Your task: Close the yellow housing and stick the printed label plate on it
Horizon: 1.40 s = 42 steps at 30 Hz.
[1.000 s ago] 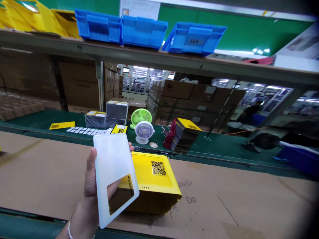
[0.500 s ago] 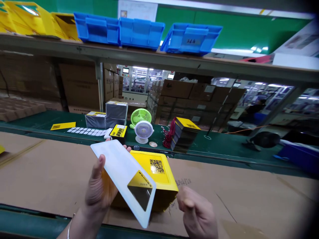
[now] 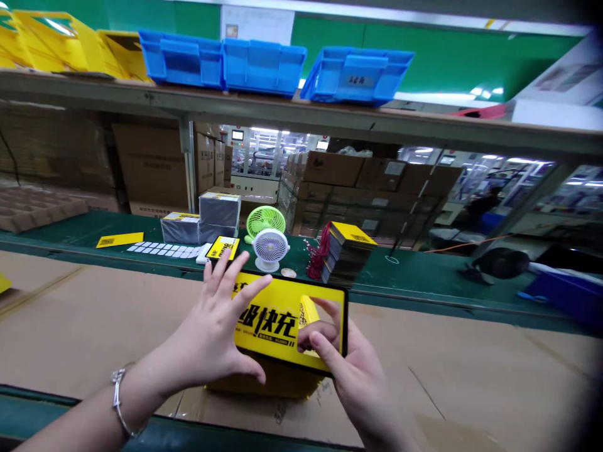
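Brown cardboard sheeting (image 3: 94, 326) covers the near work surface, and over it reach two bare forearms, the left wrist wearing a thin silver bracelet (image 3: 117, 402). The right hand (image 3: 362, 376) grips a flat, glossy yellow rectangular panel with bold black lettering and a dark border (image 3: 271, 320) by its right end, thumb over the shiny window there, other fingers behind. The left hand (image 3: 211, 333) is spread wide in front of the panel's left end, thumb well apart from the fingers; whether any fingertip touches the panel cannot be told from this angle. Panel and hands are above a yellow box-shaped housing (image 3: 277, 384), which sits on the cardboard and is largely hidden.

With firm hold visible only at one end, the panel could tip or slip if the right thumb slackened, its free end striking the housing. Thumb pressure on the glossy window might also leave smudges, and a careless sweep of the spread fingers could knock the panel askew.

Beyond, on a green bench strip (image 3: 405, 276), stand a small white round fan (image 3: 271, 246), a lime-green fan (image 3: 264, 220) and a stack of yellow-topped panels (image 3: 351, 254) beside bundled red wires (image 3: 319, 254). Farther back rise stacked brown cartons (image 3: 339, 169).
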Each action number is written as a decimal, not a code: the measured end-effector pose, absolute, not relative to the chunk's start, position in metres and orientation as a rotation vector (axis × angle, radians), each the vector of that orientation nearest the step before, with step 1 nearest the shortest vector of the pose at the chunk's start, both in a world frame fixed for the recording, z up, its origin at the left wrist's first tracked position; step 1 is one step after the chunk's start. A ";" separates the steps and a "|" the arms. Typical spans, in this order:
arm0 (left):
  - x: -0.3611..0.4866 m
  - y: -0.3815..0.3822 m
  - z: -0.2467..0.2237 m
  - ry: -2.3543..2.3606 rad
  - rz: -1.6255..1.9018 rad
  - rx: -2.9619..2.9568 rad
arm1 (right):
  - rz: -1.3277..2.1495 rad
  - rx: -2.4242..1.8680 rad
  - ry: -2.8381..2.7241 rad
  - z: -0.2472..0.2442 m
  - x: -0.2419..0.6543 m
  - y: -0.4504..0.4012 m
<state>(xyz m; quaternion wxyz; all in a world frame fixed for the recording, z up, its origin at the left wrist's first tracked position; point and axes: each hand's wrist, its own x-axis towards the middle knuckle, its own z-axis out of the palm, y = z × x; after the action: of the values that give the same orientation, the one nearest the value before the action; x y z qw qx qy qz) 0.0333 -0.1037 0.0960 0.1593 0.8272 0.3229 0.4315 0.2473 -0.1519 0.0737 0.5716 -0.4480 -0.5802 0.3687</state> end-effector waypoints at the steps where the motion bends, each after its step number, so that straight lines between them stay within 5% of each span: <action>1: 0.031 -0.098 0.098 0.957 1.074 2.503 | 0.971 -1.047 -1.290 0.075 0.248 -0.149; 4: 0.027 -0.079 0.096 1.070 0.819 2.583 | 0.982 -1.117 -1.260 0.070 0.254 -0.141; 9: 0.029 -0.059 0.075 1.146 0.662 2.413 | 0.493 -1.503 -1.727 0.040 0.279 -0.131; 20: 0.041 -0.054 0.079 1.136 0.598 2.362 | 0.880 -1.275 -1.513 0.011 0.313 -0.116; 29: 0.024 -0.052 0.063 1.129 0.364 2.507 | 0.859 -1.416 -1.742 0.037 0.320 -0.115; 36: -0.014 -0.064 0.050 1.314 0.371 2.252 | 1.227 -1.200 -1.697 0.040 0.331 -0.071; 42: 0.035 -0.069 0.057 1.463 0.312 2.485 | 0.390 -1.711 -1.868 0.048 0.283 -0.047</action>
<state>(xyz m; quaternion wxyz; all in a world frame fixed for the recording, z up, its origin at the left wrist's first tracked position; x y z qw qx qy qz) 0.0347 -0.0688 0.0569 0.1204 0.8505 0.5008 0.1067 0.2835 -0.0473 0.0481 0.2852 -0.6398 -0.6986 0.1459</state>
